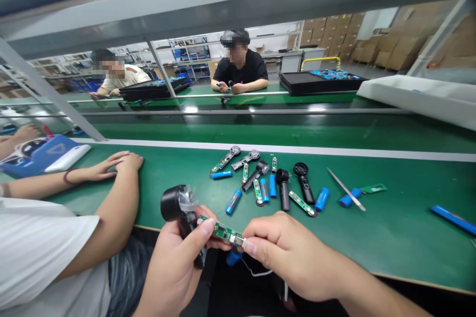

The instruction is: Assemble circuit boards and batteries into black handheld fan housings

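Observation:
My left hand (178, 262) is wrapped round a small black hand-held fan (177, 204) with a clear blade, thumb pressing on a narrow green circuit board (219, 230) that sticks out of it. My right hand (282, 245) pinches the board's right end, where a white cable plug (241, 241) meets it. A blue battery cell (233, 256) hangs just below the board, with the white cable trailing down. Both hands are held in front of the green table's near edge.
On the green table (390, 223) lie several blue cells (233, 201), green boards, black fan handles (304, 182) and metal tweezers (345, 189). A co-worker's arms (107, 168) rest on the table at left. Two people sit across the conveyor by black trays (320, 81).

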A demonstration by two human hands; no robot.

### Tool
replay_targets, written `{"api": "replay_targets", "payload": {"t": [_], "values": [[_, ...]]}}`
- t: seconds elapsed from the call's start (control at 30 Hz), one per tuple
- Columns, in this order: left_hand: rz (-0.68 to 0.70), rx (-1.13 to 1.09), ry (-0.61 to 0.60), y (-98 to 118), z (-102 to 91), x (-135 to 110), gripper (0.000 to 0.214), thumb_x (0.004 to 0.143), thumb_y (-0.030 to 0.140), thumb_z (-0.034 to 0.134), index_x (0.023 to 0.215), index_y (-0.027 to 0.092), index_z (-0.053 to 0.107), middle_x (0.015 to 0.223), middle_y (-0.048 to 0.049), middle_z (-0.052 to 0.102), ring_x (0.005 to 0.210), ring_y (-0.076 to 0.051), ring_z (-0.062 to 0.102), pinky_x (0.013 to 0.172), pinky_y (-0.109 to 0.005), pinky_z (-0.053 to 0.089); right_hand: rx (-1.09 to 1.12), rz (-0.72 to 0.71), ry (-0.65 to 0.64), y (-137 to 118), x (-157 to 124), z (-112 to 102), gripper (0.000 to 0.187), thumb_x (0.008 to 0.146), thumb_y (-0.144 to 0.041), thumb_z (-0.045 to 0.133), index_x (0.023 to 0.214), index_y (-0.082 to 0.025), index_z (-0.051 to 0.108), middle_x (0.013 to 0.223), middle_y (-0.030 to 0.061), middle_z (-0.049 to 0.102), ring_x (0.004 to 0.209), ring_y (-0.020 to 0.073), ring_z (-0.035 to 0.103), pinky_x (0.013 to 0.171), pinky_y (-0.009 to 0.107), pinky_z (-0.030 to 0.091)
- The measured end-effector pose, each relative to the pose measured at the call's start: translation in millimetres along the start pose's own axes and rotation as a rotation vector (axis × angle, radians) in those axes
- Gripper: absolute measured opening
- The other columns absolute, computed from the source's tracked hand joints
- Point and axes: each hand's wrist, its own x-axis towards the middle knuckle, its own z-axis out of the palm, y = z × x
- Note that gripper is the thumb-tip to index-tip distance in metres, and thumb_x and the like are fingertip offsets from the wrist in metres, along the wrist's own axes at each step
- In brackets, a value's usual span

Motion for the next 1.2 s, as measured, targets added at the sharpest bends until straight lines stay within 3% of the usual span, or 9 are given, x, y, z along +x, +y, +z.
{"api": "replay_targets", "payload": {"t": [0.2, 0.37, 0.57, 0.83, 0.93, 1.07, 1.2], "values": [[-0.039, 0.045, -0.036, 3.0, -5.4, 3.0, 0.031, 0.061, 0.034, 0.097, 0.067, 0.016, 0.072, 0.064, 0.0006, 0.068, 0.054, -0.015, 0.066, 0.053, -0.020, 0.058, 0.110, 0.025, 0.004, 11.9, 2.2, 3.1, 0.027, 0.094, -0.040, 0.050, 0.077, -0.020, 0.055, 0.056, -0.0077, 0.034, 0.049, 0.0095, 0.029, 0.045, 0.021, 0.024], [-0.172, -0.031, -0.142, 8.1, -16.5, 9.5, 0.034, 0.066, 0.042, 0.093, 0.076, 0.015, 0.075, 0.073, -0.0064, 0.076, 0.061, -0.023, 0.072, 0.056, -0.032, 0.064, 0.086, 0.010, 0.023, 13.3, 3.3, 2.0, 0.028, 0.095, -0.041, 0.049, 0.079, -0.020, 0.057, 0.055, -0.0078, 0.033, 0.049, 0.0094, 0.028, 0.045, 0.021, 0.023], [-0.050, 0.010, -0.007, 4.6, -8.8, 3.2, 0.028, 0.065, 0.031, 0.092, 0.069, 0.016, 0.069, 0.065, -0.0017, 0.072, 0.054, -0.017, 0.068, 0.053, -0.024, 0.060, 0.063, -0.002, 0.012, 14.2, 3.2, 3.2, 0.029, 0.096, -0.041, 0.048, 0.077, -0.021, 0.054, 0.055, -0.0079, 0.033, 0.049, 0.0095, 0.029, 0.047, 0.022, 0.024], [-0.006, 0.074, 0.017, -0.7, -16.3, 3.7, 0.026, 0.065, 0.031, 0.090, 0.067, 0.015, 0.070, 0.066, -0.0018, 0.071, 0.055, -0.018, 0.070, 0.055, -0.025, 0.059, -0.013, -0.015, 0.032, 16.7, 6.1, 9.1, 0.033, 0.100, -0.041, 0.046, 0.074, -0.021, 0.050, 0.056, -0.0072, 0.036, 0.050, 0.0099, 0.032, 0.050, 0.023, 0.026], [0.019, 0.103, 0.027, -3.7, -21.1, 7.0, 0.023, 0.064, 0.028, 0.089, 0.067, 0.016, 0.070, 0.064, -0.0022, 0.071, 0.053, -0.019, 0.069, 0.053, -0.025, 0.059, -0.030, -0.046, 0.022, 12.8, 8.6, 9.7, 0.034, 0.102, -0.041, 0.044, 0.077, -0.020, 0.055, 0.059, -0.0065, 0.038, 0.053, 0.0101, 0.035, 0.052, 0.024, 0.027], [0.061, 0.157, 0.112, 4.2, -38.6, 18.6, 0.021, 0.060, 0.025, 0.088, 0.065, 0.016, 0.070, 0.058, -0.0024, 0.071, 0.045, -0.018, 0.065, 0.047, -0.027, 0.057, 0.007, -0.084, -0.049, 15.8, 7.0, 6.9, 0.035, 0.105, -0.042, 0.044, 0.093, -0.018, 0.068, 0.064, -0.0050, 0.041, 0.055, 0.0101, 0.035, 0.053, 0.025, 0.028], [0.225, 0.098, 0.299, 31.6, -79.9, 32.7, 0.021, 0.053, 0.026, 0.085, 0.056, 0.020, 0.065, 0.051, 0.0045, 0.063, 0.042, -0.012, 0.056, 0.041, -0.020, 0.051, 0.187, 0.046, 0.041, 33.5, 1.2, 5.6, 0.041, 0.100, -0.053, 0.052, 0.105, -0.016, 0.069, 0.056, -0.0084, 0.033, 0.049, 0.0098, 0.027, 0.047, 0.024, 0.023]]}}
